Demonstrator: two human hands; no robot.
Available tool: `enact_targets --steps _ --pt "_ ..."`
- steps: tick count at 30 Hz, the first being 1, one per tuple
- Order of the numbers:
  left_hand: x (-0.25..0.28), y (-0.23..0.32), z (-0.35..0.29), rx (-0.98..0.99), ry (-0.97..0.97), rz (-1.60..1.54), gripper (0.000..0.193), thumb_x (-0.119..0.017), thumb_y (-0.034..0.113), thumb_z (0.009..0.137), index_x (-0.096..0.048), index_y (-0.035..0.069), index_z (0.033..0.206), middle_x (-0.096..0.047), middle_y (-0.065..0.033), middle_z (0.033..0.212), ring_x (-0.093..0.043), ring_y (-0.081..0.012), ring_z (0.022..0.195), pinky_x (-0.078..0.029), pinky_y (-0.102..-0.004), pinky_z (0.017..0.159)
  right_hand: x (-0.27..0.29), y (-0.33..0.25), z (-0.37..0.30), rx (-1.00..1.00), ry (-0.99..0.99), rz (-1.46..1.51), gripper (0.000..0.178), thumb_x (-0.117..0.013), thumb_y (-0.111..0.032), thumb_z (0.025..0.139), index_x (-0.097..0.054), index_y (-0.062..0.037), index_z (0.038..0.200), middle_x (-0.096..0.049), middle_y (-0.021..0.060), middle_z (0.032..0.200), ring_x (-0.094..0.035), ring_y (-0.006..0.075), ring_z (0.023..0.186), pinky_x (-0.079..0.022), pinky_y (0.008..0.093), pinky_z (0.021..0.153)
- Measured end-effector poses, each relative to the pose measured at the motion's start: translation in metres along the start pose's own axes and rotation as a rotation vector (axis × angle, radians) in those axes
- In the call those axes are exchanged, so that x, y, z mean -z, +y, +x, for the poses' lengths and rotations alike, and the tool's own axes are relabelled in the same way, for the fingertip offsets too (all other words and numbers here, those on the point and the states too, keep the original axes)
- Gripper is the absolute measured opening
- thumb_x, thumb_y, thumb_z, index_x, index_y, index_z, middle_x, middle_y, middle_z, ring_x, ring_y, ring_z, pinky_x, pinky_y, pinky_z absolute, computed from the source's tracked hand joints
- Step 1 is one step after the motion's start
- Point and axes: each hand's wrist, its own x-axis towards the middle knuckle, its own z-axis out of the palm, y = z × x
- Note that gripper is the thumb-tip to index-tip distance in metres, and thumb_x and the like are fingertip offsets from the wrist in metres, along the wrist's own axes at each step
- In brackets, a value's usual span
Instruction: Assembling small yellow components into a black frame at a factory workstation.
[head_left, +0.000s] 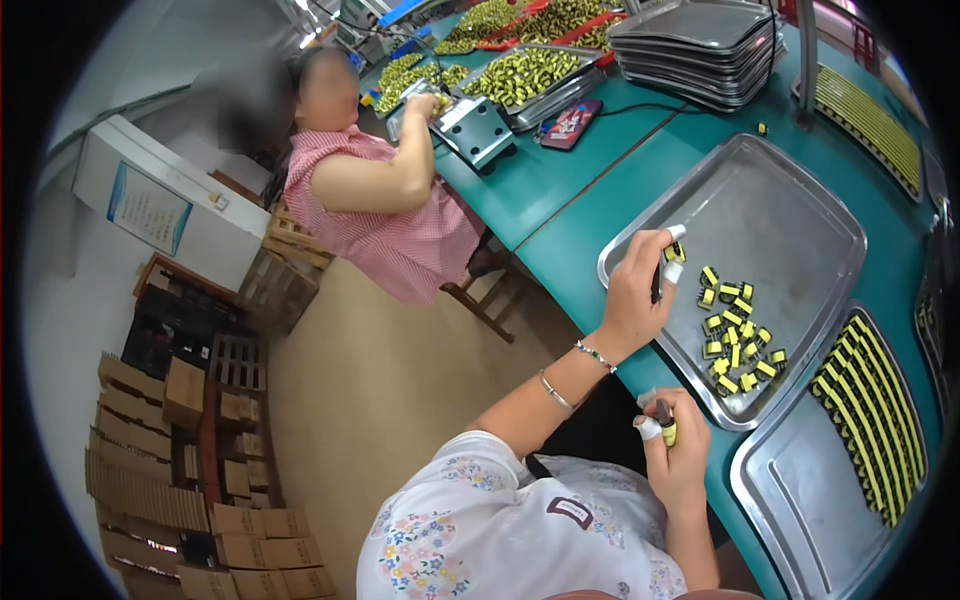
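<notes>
My left hand (638, 295) is over the near left edge of a metal tray (790, 215). Its thumb and forefinger, in white fingertip covers, close around a small yellow-and-black coil component (675, 253). A dark slim piece (657, 284) shows between its fingers, too little visible to name. Close to my body, at the table's edge, my right hand (683, 445) is closed with covered fingertips around another yellow-and-black component (668, 432), its dark end pointing up. Several loose components (735, 335) lie scattered across the near part of the tray.
A second tray (800, 490) bears neat rows of components (880, 420) at the right. Stacked metal trays (695, 50) stand at the back. Across the left, a co-worker (375, 185) sits by a metal fixture (475, 132), a phone (571, 125) and heaped components (525, 78).
</notes>
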Motion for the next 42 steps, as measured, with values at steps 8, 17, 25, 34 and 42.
enact_targets --steps 8,17,25,34,42 --pt "-0.002 -0.001 -0.001 -0.016 -0.1 -0.163 0.032 -0.055 0.001 0.085 -0.05 -0.003 0.117 -0.052 -0.0137 0.101 -0.052 -0.0233 0.078 -0.044 -0.0299 0.069 0.004 0.002 -0.005 -0.054 0.027 -0.024 0.021 -0.068 -0.008 0.076 -0.052 -0.0005 0.085 -0.06 0.017 0.086 -0.057 0.0333 0.074 -0.046 0.0369 0.066" --pt "0.019 -0.009 -0.006 0.021 -0.312 -0.589 0.038 -0.053 -0.003 0.085 -0.049 -0.004 0.123 -0.053 -0.0144 0.107 -0.053 -0.0208 0.087 -0.044 -0.0275 0.071 -0.003 0.006 -0.011 -0.196 0.157 0.05 0.033 -0.067 -0.029 0.08 -0.051 0.0003 0.08 -0.06 0.0179 0.079 -0.058 0.0275 0.068 -0.044 0.0323 0.062" --pt "0.014 -0.008 -0.007 -0.081 -0.288 -0.648 0.048 -0.054 -0.012 0.078 -0.047 -0.003 0.125 -0.053 -0.0164 0.112 -0.056 -0.0263 0.094 -0.046 -0.0304 0.075 -0.011 0.002 -0.01 -0.23 0.205 0.075 0.04 -0.064 -0.037 0.085 -0.052 0.0016 0.082 -0.06 0.0172 0.08 -0.058 0.0235 0.068 -0.045 0.0299 0.061" --pt "-0.006 0.039 -0.029 0.304 -0.125 -1.034 0.035 -0.049 0.012 0.097 -0.043 -0.004 0.128 -0.049 -0.0108 0.117 -0.058 -0.0123 0.085 -0.049 -0.028 0.078 -0.007 0.001 -0.01 -0.173 0.175 0.094 0.02 -0.062 -0.014 0.082 -0.051 0.0018 0.086 -0.058 0.0142 0.083 -0.054 0.0182 0.07 -0.041 0.0268 0.064" --pt "-0.022 0.05 -0.036 0.306 -0.095 -0.926 0.035 -0.048 0.022 0.099 -0.044 -0.001 0.125 -0.057 -0.0047 0.084 -0.056 -0.0091 0.075 -0.047 -0.0241 0.072 -0.009 0.003 -0.015 -0.044 0.176 -0.052 0.016 -0.062 -0.009 0.082 -0.049 0.0 0.085 -0.056 0.0118 0.082 -0.051 0.0211 0.067 -0.04 0.03 0.06"
